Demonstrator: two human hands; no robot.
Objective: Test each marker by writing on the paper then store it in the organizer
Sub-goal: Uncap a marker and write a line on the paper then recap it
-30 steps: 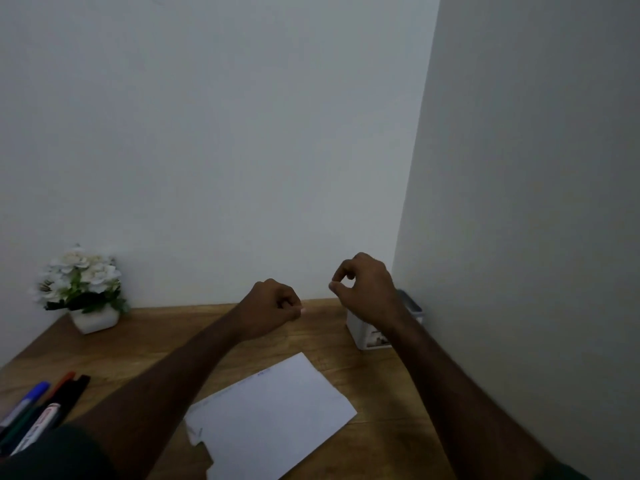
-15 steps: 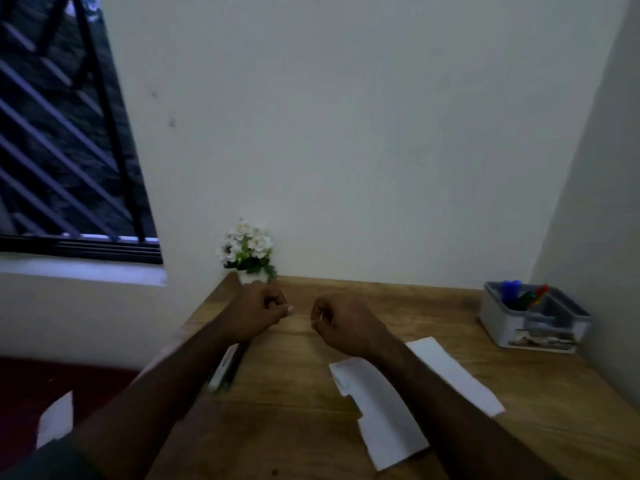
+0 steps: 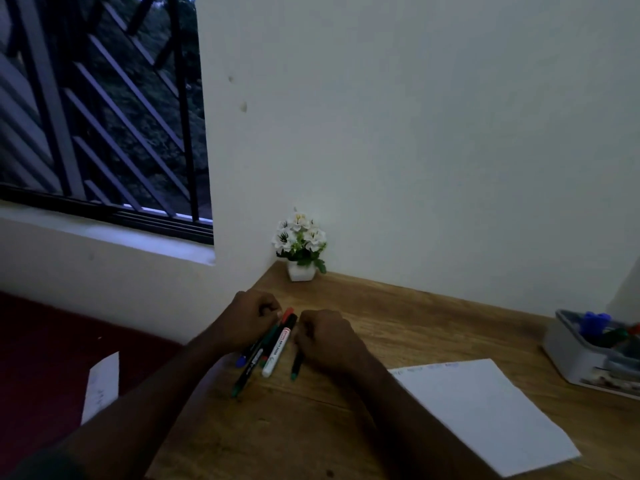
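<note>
- Head view: both hands sit over a cluster of markers [image 3: 266, 348] at 9 o'clock on the tabletop [image 3: 346, 427], near its left edge.
- The left hand [image 3: 251, 322] has its fingers curled in over the markers' upper ends; whether they grip one cannot be told.
- The right hand [image 3: 327, 341] is curled too, and a green marker [image 3: 296, 367] sticks out below it, seemingly pinched.
- The paper [image 3: 485, 414] lies at 4 o'clock, well apart from the markers; faint marks run along its top edge.
- The organizer [image 3: 575, 358] stands at 3 o'clock by the wall, with markers already inside.
- To do the pick well, the person should probably lift one marker clear of the rest, steady the others with the left hand, then uncap it over the paper.
</note>
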